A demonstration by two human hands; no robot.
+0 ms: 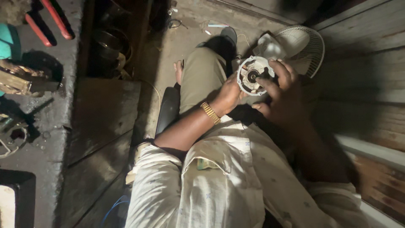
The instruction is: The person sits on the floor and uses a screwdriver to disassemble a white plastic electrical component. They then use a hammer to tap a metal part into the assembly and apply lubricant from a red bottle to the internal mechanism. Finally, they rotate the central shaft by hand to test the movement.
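Your left hand [230, 95] curls around the near edge of the round white fan motor [253, 76], fingers closed on its rim. Your right hand [280, 90] grips it from the other side, fingers bent over the top and thumb below. You hold the motor above your lap, just in front of the white wire fan guard [306, 46], which lies on the floor beyond your knee.
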